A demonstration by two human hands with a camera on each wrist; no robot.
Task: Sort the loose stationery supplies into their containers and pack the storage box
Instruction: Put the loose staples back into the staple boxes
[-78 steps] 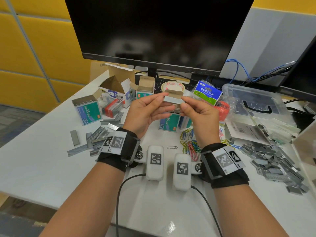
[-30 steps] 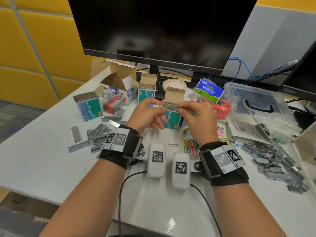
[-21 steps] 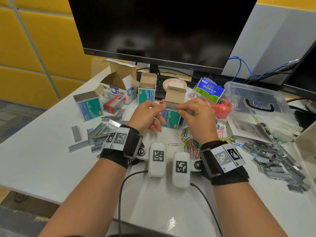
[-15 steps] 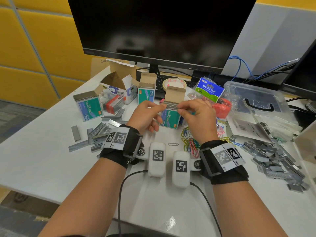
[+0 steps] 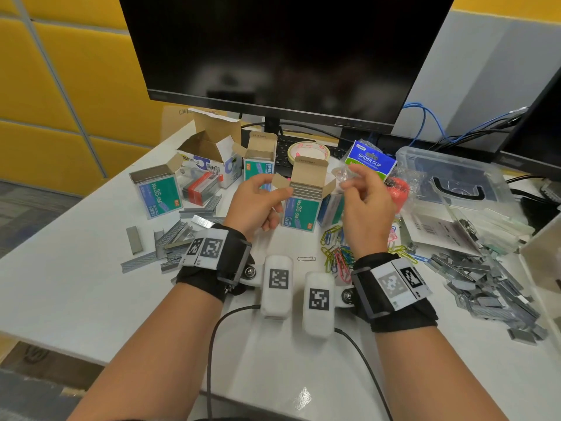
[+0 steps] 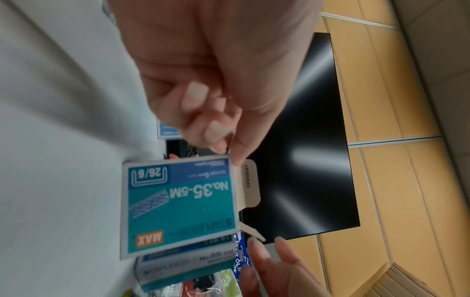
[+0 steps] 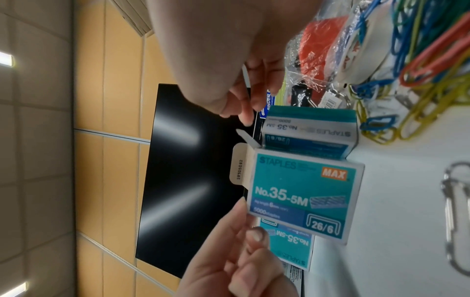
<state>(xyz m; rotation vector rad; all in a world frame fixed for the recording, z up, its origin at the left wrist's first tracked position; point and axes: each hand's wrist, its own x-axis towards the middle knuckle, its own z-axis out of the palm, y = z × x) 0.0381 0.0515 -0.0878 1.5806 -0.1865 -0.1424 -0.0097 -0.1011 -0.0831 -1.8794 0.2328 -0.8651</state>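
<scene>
A teal cardboard staple box (image 5: 299, 212), printed "No.35-5M", is seen upright on the white desk (image 5: 76, 287) near its middle, lid flap raised, grey staple strips (image 5: 306, 190) stacked flush to the opening. The left hand (image 5: 258, 205) is held at the box's left side; its thumb and forefinger pinch the small left side flap (image 5: 280, 181), the other fingers curled under. The right hand (image 5: 365, 208) is held just right of the box, fingers loosely curled; a thin pale strip appears between its fingertips in the right wrist view, but what it is cannot be told.

Loose staple strips (image 5: 170, 238), flat and dull grey, lie scattered toward the desk's left edge, a denser heap (image 5: 485, 281) toward the right edge. Coloured wire paper clips (image 5: 337, 253) are tangled beside the right wrist. A clear plastic storage box (image 5: 455, 183) with a black handle sits at the back right. More open staple boxes (image 5: 158, 192) and a tape roll (image 5: 308, 151) stand behind, under the monitor (image 5: 282, 50). Bare desk surface lies along the near edge.
</scene>
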